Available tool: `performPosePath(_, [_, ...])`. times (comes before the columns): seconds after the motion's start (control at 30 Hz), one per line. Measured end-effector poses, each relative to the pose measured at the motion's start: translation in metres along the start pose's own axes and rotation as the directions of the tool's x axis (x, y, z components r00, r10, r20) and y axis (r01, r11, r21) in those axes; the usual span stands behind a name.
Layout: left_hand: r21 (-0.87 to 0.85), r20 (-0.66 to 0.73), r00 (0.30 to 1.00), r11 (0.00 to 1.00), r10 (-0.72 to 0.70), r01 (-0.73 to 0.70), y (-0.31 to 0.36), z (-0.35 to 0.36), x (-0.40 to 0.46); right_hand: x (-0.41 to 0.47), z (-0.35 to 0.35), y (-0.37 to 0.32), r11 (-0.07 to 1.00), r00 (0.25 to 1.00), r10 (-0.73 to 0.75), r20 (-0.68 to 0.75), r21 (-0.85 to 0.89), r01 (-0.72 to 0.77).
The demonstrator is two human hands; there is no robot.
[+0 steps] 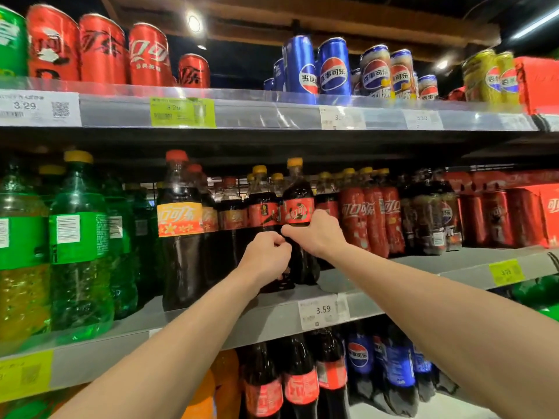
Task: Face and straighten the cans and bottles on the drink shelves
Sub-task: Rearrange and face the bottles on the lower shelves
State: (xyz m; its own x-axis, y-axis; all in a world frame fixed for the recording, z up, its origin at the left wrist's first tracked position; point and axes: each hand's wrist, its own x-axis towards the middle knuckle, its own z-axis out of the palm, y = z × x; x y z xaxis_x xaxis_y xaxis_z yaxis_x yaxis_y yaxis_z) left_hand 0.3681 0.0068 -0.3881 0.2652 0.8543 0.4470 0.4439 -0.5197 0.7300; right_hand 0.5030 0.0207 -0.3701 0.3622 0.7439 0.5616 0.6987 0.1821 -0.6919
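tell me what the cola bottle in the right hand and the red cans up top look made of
Cola bottle: clear glossy plastic, apparently; dark drink shows through, with a printed film label.
Red cans: likely thin metal with a printed satin coat; soft highlights run down their sides.

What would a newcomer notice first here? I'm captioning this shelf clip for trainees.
Both hands meet at mid-shelf: the right hand grips a yellow-capped cola bottle below its red label, the left hand curled on its neighbour. Red cans and blue cans line the top shelf.
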Motion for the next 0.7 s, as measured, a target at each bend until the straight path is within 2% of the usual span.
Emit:
performPosePath(0.13, [-0.009, 0.002, 1.000, 1.000, -0.010, 0.010, -0.004, 0.005, 0.007, 0.005, 0.006, 0.005, 0.999, 1.000, -0.001, 0.017, -0.040, 0.002])
performPosePath(0.27, [-0.027, 0.029, 0.999, 0.999, -0.027, 0.027, -0.011, 0.011, 0.006, 0.008, 0.010, 0.019, 0.999, 0.997, 0.037, 0.060, 0.032, -0.039])
performPosePath(0.43, [-0.021, -0.005, 0.997, 0.996, -0.081, 0.081, -0.015, 0.010, 0.006, 0.007, 0.011, 0.023, 0.993, 0.986, 0.043, 0.163, 0.100, -0.060])
performPosePath(0.57, [-0.019, -0.023, 0.996, 0.996, -0.083, 0.083, -0.016, 0.009, 0.003, 0.004, 0.014, 0.021, 0.995, 0.985, 0.055, 0.164, 0.071, -0.067])
performPosePath(0.7, [0.023, -0.096, 0.995, 1.000, 0.023, -0.021, -0.012, 0.008, -0.003, -0.003, 0.013, 0.018, 0.992, 0.972, 0.120, 0.203, -0.059, -0.110])
